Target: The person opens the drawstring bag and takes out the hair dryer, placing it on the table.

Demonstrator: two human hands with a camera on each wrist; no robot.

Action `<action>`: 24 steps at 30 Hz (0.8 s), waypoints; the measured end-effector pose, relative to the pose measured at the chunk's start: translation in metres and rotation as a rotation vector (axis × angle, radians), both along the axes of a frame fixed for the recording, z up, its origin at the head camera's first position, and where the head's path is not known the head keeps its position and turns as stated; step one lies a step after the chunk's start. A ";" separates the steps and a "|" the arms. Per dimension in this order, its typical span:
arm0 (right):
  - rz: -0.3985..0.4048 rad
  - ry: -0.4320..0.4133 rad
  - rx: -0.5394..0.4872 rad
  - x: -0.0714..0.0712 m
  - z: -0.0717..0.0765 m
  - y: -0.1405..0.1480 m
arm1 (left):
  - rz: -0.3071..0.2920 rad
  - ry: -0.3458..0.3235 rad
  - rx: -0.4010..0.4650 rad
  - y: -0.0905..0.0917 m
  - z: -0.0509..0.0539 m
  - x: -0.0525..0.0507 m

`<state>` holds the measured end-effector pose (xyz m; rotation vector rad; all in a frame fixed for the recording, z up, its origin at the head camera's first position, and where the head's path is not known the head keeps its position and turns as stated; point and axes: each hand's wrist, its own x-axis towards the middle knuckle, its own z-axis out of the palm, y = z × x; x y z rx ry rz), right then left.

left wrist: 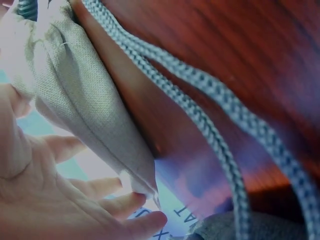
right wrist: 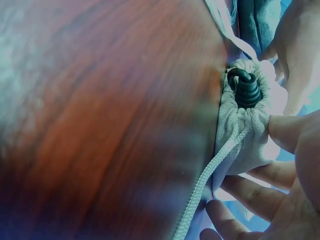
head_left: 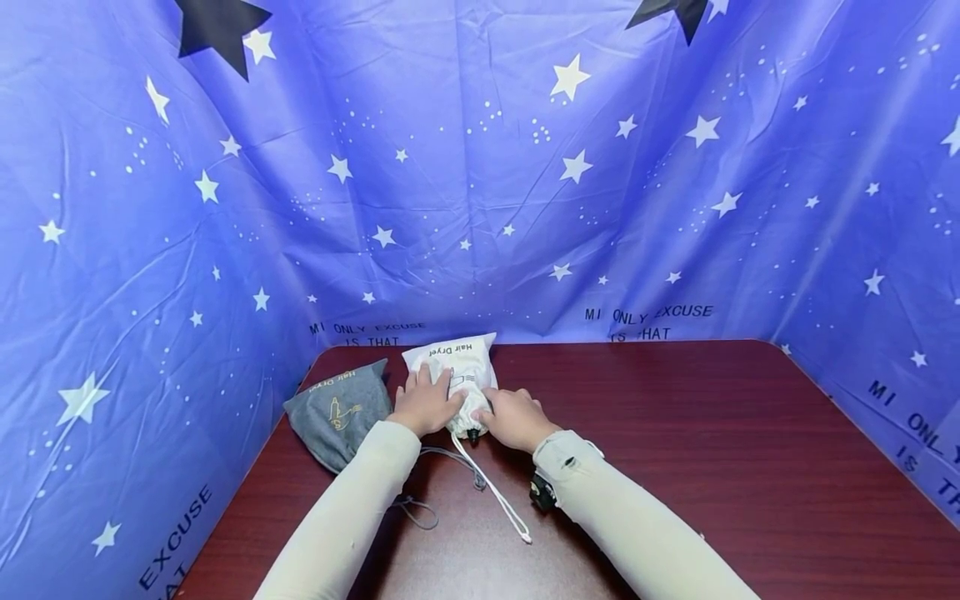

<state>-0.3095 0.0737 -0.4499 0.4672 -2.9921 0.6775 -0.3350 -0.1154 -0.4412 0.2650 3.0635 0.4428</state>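
A white drawstring bag (head_left: 467, 367) printed "Hair Dryer" lies at the back of the table. My left hand (head_left: 426, 404) rests on its left part with spread, fairly straight fingers; the left wrist view shows this hand (left wrist: 75, 200) along the bag's side (left wrist: 95, 100). From the right, my right hand (head_left: 519, 419) touches the bag near its gathered mouth, thumb on top and fingers at the side, as the right wrist view shows of the hand (right wrist: 280, 190). A black ribbed cord end (right wrist: 247, 92) pokes out of the mouth, and a white drawstring (head_left: 495, 492) trails toward me.
A grey drawstring bag (head_left: 337, 417) with gold print lies left of the white one, its grey cords (head_left: 457, 457) running under my left wrist and near the white string. A blue star-patterned curtain (head_left: 465, 167) stands behind and beside the dark red table (head_left: 712, 467).
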 end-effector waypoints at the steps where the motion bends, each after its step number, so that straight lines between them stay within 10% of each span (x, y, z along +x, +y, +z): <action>1: -0.001 0.002 0.005 0.000 0.000 0.000 | 0.003 -0.001 0.001 0.000 -0.001 0.000; 24: -0.017 0.022 0.111 0.005 -0.001 0.007 | 0.021 -0.032 0.021 0.004 0.002 0.005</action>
